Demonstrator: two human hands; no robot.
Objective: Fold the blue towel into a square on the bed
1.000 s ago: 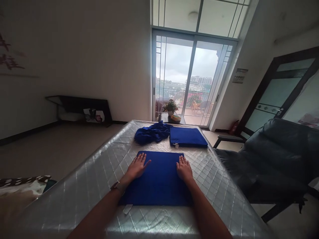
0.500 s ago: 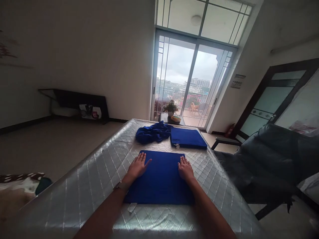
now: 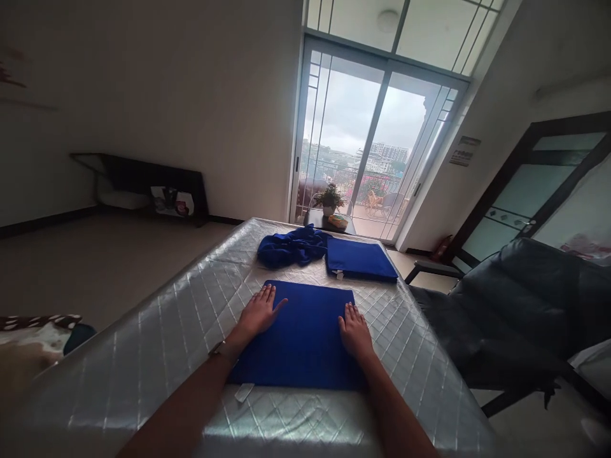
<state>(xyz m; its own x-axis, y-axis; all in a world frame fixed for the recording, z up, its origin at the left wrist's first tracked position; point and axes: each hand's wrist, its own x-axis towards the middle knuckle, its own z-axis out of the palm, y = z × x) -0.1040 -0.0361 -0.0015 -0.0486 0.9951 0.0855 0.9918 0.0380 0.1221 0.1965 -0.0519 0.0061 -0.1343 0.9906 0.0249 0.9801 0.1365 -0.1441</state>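
On the shiny quilted surface [image 3: 157,356], left hand [image 3: 258,313] and right hand [image 3: 354,331] lie flat, open, on the folded blue cloth [image 3: 305,340]; a sideways push could wrinkle it.

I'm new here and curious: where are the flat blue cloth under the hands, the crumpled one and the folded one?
flat blue cloth [image 3: 305,331], head view, its bare middle.
crumpled blue cloth [image 3: 291,247], head view, middle of the heap.
folded blue cloth [image 3: 360,259], head view, middle of top face.

Light: overcast daylight through tall glass balcony door [image 3: 367,146]; room dim.
Glare: sheen on quilted silver mattress cover [image 3: 157,356].
Edges: wide-angle bending.
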